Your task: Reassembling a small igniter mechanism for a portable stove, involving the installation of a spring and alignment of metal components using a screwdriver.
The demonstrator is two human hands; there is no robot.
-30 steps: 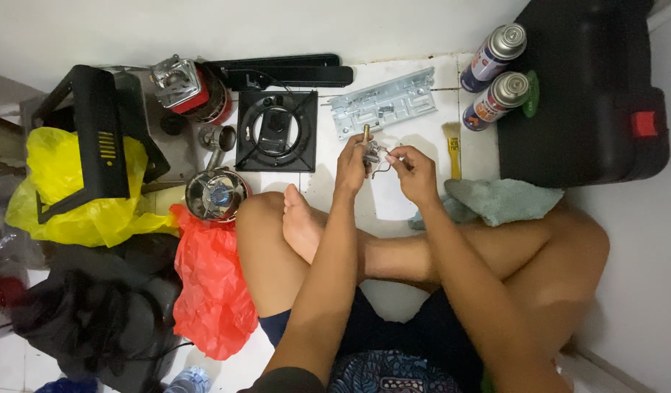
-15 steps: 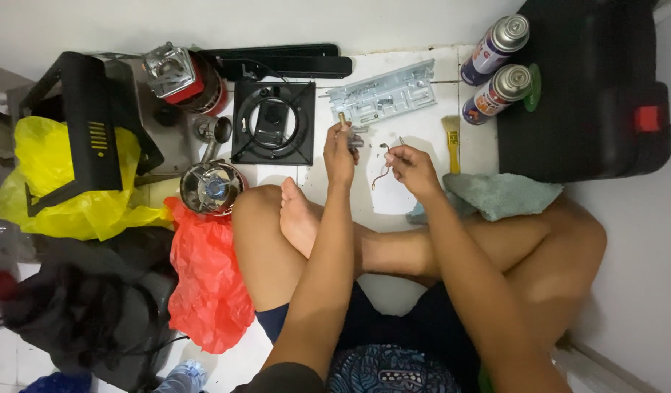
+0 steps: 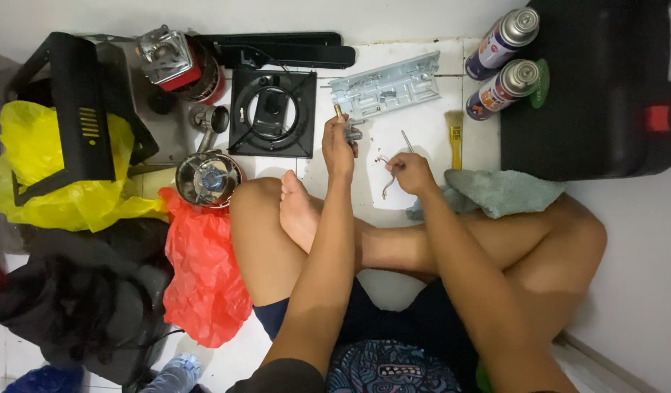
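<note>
I sit cross-legged on a white tiled floor. My left hand [image 3: 339, 148] is closed around a small metal part with a brass tip [image 3: 340, 115], held upright near a grey metal bracket plate [image 3: 385, 87]. My right hand [image 3: 410, 172] pinches thin bent metal wires [image 3: 386, 182] just above the floor, a short way right of my left hand. A thin metal rod [image 3: 407, 140] lies on the tile beyond my right hand.
A black square stove grate [image 3: 273, 114], a round burner head [image 3: 207, 179] and a red gas canister [image 3: 181, 64] lie at the left. Two spray cans [image 3: 504, 62] and a black case [image 3: 597, 87] sit at the right. A yellow brush [image 3: 455, 136], grey cloth [image 3: 499, 191], red bag [image 3: 204, 276] and yellow bag [image 3: 52, 182] are nearby.
My hands have drawn apart: the left went up and left with the brass-tipped part, the right lowered slightly with the wires. The camera view shifted a little.
</note>
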